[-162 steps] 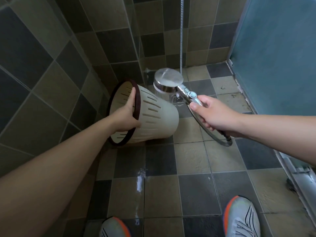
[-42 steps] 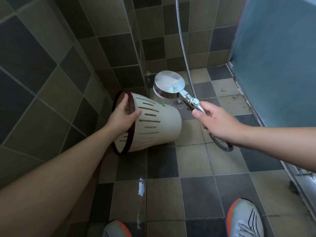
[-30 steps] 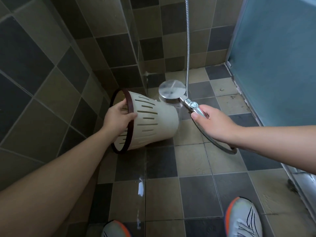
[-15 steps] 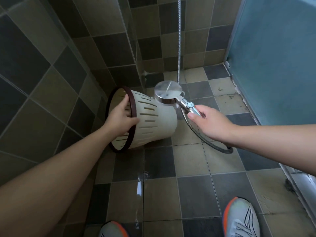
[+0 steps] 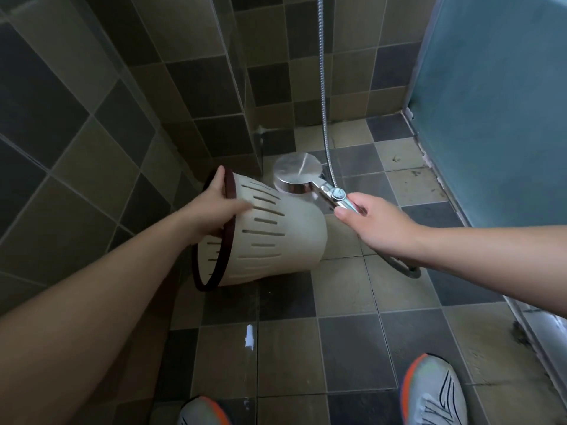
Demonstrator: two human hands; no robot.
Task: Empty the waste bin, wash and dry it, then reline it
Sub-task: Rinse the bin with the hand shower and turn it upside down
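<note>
Your shoes (image 5: 434, 394) stand on wet checked floor tiles (image 5: 346, 289) below both hands. Your left hand (image 5: 211, 210) grips the waste bin (image 5: 276, 240) by its dark rim (tipped sideways), and your right hand (image 5: 377, 225) grips the shower head (image 5: 299, 176) just above the bin. Beyond both hands, tiled walls (image 5: 190, 56) meet in a corner.

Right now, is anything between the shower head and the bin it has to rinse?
Nothing visible: the shower head in the right hand sits just above the tilted waste bin, which the left hand grips by its rim.
</note>
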